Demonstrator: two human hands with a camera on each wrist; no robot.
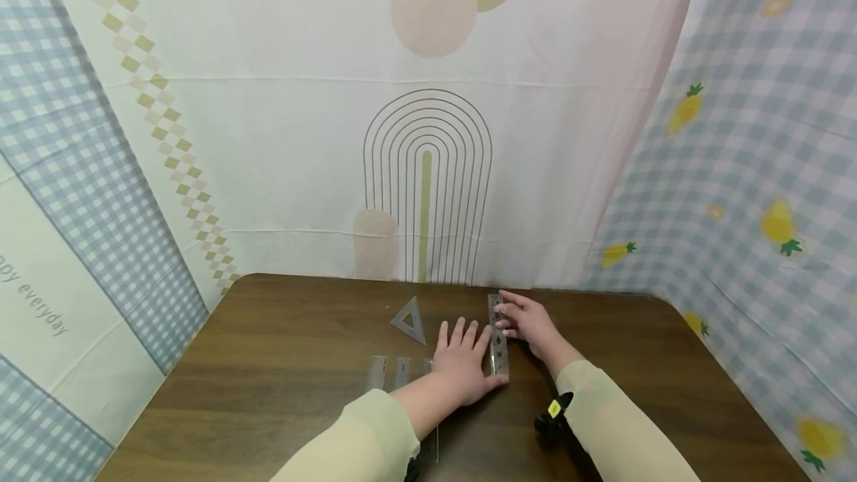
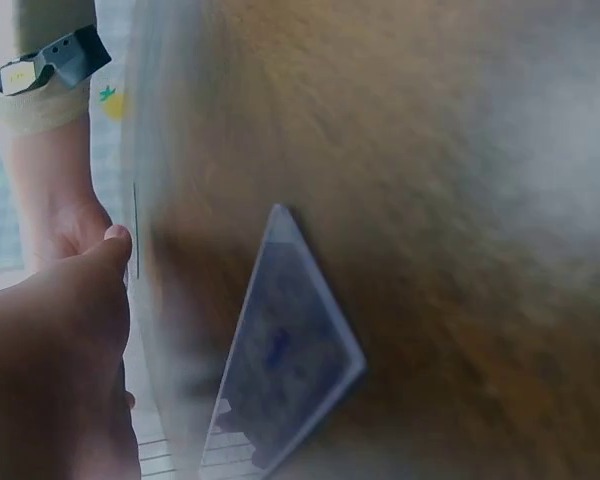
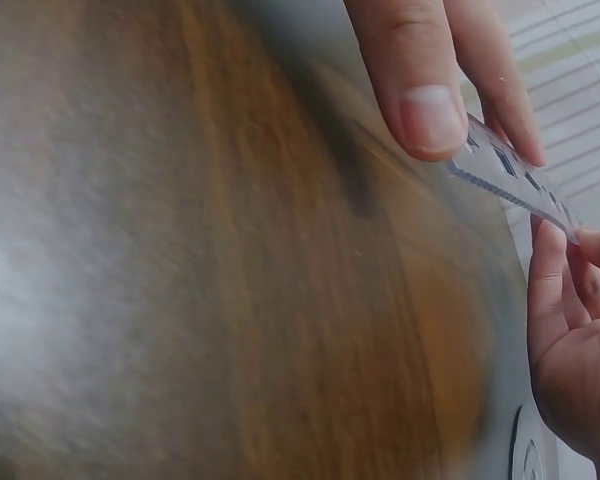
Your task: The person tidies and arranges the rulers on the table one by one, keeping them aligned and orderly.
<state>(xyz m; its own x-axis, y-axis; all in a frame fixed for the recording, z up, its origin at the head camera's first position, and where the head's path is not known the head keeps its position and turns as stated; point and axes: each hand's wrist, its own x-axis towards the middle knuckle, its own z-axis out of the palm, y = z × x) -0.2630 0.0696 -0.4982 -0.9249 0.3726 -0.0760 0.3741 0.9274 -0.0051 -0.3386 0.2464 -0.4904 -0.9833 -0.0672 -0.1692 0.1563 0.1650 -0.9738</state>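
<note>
A clear ruler (image 1: 498,352) with dark cut-out shapes lies lengthwise in front of me in the head view. My right hand (image 1: 532,326) pinches its far part from the right; its thumb (image 3: 430,120) is against one edge in the right wrist view. On the other side my left hand (image 1: 462,367) has its fingers spread and fairly straight, with the index fingertip and thumb touching the ruler. A clear triangular set square (image 1: 416,316) rests beyond the left hand. The left wrist view shows a clear triangle (image 2: 290,350) close up.
Left of my left hand lie several clear straight pieces, among them one flat strip (image 1: 377,373) and a narrower strip (image 1: 402,372), partly covered by the forearm. A brown wooden table (image 1: 281,363) carries everything. Patterned cloth (image 1: 301,162) hangs behind it and at both sides.
</note>
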